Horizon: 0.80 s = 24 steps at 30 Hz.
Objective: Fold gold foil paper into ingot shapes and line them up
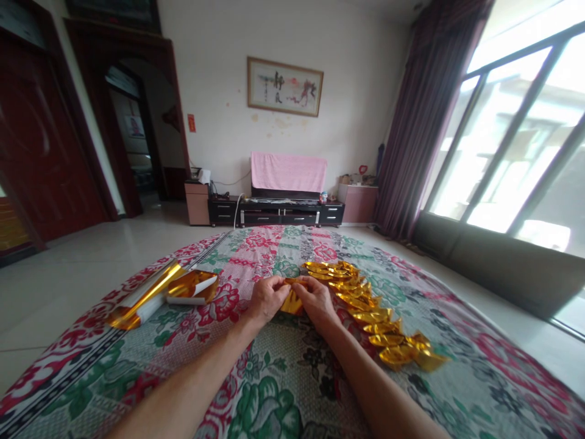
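A piece of gold foil paper point(291, 303) is pinched along its far edge between my two hands, above the flowered cloth. My left hand point(269, 297) closes its thumb and fingers on the left part of that edge. On the right part, my right hand point(317, 299) grips in the same way. Several folded gold foil pieces point(361, 300) lie in overlapping rows just right of my right hand. Left of my hands are a curled stack of gold paper point(194, 286) and a longer rolled gold sheet point(146, 296).
The patterned cloth point(274, 366) covers the wide surface under my arms. Beyond it stand a low black cabinet point(286, 217) and a screen under a pink cloth point(289, 172). Purple curtains point(418, 122) and windows are on the right, a red door point(43, 134) on the left.
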Each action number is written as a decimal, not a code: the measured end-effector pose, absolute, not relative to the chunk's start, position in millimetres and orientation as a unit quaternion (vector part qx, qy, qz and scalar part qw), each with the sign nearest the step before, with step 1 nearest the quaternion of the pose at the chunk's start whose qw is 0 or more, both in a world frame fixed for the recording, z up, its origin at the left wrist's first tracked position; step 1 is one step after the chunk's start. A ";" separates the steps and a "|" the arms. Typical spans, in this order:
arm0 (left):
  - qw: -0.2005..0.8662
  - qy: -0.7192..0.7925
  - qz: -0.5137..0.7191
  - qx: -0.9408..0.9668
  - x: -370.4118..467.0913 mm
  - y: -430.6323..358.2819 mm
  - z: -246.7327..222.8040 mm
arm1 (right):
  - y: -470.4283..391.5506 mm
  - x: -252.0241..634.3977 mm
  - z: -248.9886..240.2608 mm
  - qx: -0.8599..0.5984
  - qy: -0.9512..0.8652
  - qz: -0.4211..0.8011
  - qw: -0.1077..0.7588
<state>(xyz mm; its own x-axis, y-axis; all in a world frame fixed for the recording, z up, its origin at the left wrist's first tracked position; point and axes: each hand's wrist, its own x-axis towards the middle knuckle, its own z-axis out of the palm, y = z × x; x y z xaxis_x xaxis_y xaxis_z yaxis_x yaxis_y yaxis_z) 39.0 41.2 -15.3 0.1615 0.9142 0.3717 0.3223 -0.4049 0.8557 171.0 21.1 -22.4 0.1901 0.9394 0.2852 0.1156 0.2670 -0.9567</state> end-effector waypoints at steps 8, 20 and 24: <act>0.230 0.486 0.469 0.700 40.5 32.6 -11.7 | 17.9 167.6 -18.5 -0.495 -0.549 0.330 0.587; 0.306 0.429 0.517 0.675 38.2 30.3 -8.2 | 19.5 167.9 -20.6 -0.520 -0.559 0.251 0.595; 0.404 0.406 0.526 0.628 37.5 33.1 -9.9 | 17.5 167.0 -18.0 -0.523 -0.561 0.256 0.588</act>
<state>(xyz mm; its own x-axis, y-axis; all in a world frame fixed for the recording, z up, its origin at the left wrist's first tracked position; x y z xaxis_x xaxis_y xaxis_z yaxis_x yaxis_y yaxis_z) 37.5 33.1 -9.9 0.1170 0.9355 0.3333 0.0842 -0.3437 0.9353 167.0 17.5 -18.0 0.2395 0.8877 0.3932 0.2862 0.3225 -0.9023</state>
